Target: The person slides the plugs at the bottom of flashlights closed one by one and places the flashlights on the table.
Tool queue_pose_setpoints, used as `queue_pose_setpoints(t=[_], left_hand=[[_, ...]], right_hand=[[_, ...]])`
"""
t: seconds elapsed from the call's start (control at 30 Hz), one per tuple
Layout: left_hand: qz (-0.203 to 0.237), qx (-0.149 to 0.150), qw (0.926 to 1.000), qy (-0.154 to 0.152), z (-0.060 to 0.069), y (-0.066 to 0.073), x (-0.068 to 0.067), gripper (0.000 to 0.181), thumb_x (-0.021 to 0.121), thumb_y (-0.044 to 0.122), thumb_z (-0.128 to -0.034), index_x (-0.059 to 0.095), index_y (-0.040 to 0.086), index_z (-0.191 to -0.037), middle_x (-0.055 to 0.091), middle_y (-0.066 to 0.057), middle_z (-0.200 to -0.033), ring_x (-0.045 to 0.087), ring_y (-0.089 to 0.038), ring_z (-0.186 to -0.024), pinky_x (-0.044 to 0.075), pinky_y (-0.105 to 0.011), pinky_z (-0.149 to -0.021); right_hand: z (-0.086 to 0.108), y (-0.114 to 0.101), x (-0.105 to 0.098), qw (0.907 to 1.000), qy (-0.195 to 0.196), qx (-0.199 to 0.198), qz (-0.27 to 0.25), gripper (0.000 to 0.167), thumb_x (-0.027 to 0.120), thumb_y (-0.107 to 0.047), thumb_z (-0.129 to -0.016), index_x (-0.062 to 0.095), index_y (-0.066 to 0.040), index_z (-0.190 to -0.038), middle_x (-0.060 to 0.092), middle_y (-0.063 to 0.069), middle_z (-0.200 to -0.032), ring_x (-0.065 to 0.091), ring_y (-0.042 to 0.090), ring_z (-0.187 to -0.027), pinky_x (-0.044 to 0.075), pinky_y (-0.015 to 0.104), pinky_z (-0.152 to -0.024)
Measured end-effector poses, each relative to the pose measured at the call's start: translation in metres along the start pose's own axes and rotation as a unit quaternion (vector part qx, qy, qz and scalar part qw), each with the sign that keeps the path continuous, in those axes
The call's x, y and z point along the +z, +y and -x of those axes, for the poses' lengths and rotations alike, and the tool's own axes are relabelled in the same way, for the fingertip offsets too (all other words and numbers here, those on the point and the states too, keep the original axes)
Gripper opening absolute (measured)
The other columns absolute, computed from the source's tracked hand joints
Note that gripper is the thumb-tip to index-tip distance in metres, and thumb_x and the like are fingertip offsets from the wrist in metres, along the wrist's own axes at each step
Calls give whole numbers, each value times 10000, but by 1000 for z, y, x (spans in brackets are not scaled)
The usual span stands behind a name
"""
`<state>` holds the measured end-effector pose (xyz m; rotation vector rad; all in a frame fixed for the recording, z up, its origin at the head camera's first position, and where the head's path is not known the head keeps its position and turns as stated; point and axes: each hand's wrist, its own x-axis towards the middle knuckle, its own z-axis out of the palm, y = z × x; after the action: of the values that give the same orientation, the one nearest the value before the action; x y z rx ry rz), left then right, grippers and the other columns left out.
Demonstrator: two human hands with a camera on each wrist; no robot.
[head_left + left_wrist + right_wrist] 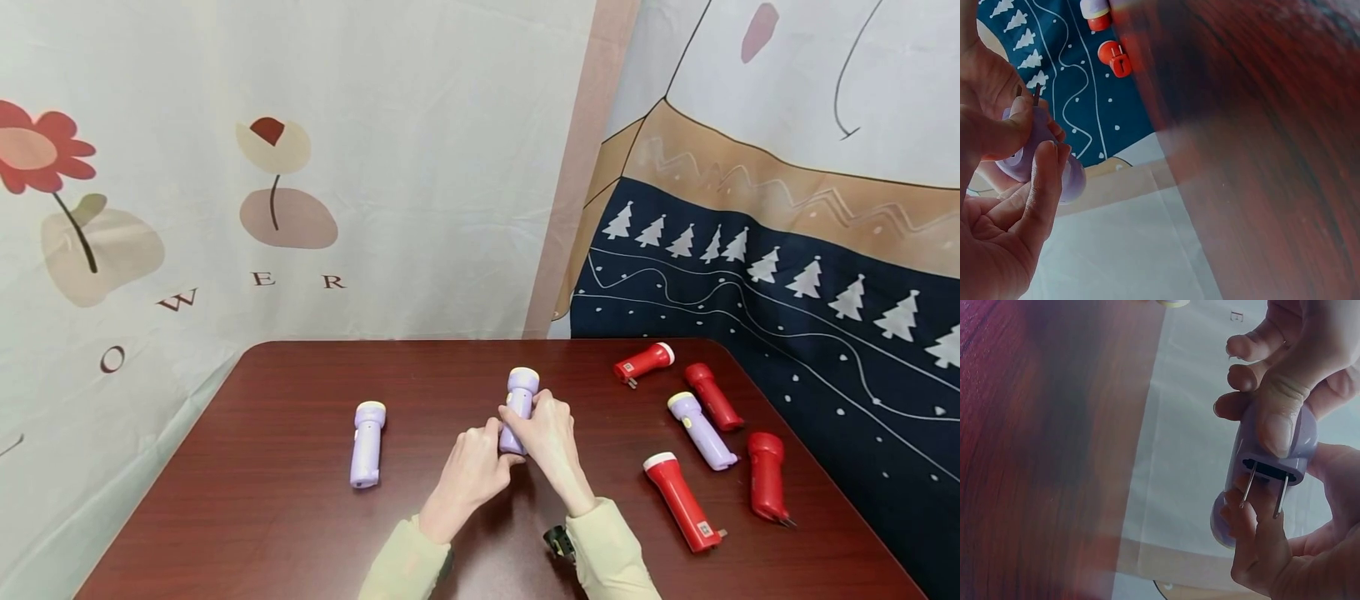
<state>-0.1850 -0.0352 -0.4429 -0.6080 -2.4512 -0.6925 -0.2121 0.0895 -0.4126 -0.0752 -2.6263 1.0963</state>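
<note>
The left hand (pixel 471 467) and right hand (pixel 551 433) both grip one purple flashlight (pixel 519 402) with curled fingers and thumbs, its metal prongs (pixel 1282 497) sticking out at the base. It is at mid-table (pixel 300 533), its head toward the far edge, with tabletop between it and another purple flashlight (pixel 367 446) leftward and the red flashlights (pixel 682 504) rightward. Both forearms reach forward, slanting inward until the hands meet.

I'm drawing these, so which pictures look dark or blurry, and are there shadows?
Head view: bright and clear, soft shadows on the table; left wrist view: dimmer, table blurry; right wrist view: dim too, table blurry, but the prongs on the purple flashlight look sharper.
</note>
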Motion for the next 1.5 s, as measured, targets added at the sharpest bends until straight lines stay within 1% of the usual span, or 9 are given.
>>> queue_pose_setpoints(t=[0.4,0.6,0.83,1.1,1.5], left_hand=[[-31,32,10000,4,-1,-1,0,341,808,203,-684,551,30,-825,558,-85,-559,616,-296,-527,449,-324,-469],[-60,10,10000,-42,-2,0,0,335,803,203,-688,553,29,-829,572,-94,-573,622,-302,-538,454,-330,-475],[-100,10,9999,-91,-2,0,0,339,801,202,-694,561,16,-846,572,-104,-578,623,-307,-542,460,-336,-483],[-83,-9,9999,-129,-2,0,-1,322,799,188,-698,547,28,-820,574,-107,-580,623,-309,-542,455,-340,-474],[-75,3,9998,-191,-3,0,-1,308,792,169,-702,550,26,-826,571,-102,-582,612,-309,-533,448,-339,-471]], right_hand=[[1,-1,0,10000,29,-53,72,400,744,-365,-763,562,-8,-775,595,113,-683,533,198,-556,432,283,-501],[0,0,0,10000,53,-58,8,400,745,-358,-760,560,-3,-781,593,115,-676,552,211,-570,450,301,-520],[1,0,0,10000,11,-14,-22,402,748,-356,-759,561,0,-785,593,117,-679,550,207,-568,444,294,-513],[0,-1,0,10000,19,-9,49,405,745,-364,-760,560,-3,-782,594,119,-683,559,221,-574,451,307,-520],[0,0,0,9999,48,-30,87,401,748,-362,-760,553,-12,-769,594,119,-669,556,222,-563,450,305,-515]])
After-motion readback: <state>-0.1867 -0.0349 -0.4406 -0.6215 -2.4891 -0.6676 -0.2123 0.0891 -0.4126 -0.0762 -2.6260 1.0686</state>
